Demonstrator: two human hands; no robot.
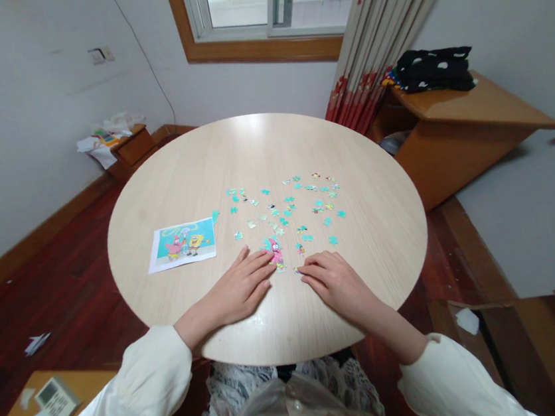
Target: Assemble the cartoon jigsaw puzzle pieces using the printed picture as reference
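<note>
My left hand (246,282) lies flat on the table, its fingertips touching the left edge of a partly joined jigsaw section (277,253) with a pink cartoon starfish on it. To the right of that section, my right hand (333,278) has its thumb and fingers pinched on a small puzzle piece (297,270) at the tabletop. Just above it lies a loose puzzle piece (301,249). Several more loose pieces, mostly turquoise, are scattered farther back, such as a turquoise piece (333,240). A printed reference picture (185,243) with cartoon figures rests left of my left hand.
The round pale wooden table (154,182) fills the middle. Behind it are a window (264,2) and a curtain (386,15). A tilted wooden cabinet (470,139) with dark cloth (435,70) on top stands right. A remote control (56,400) lies lower left.
</note>
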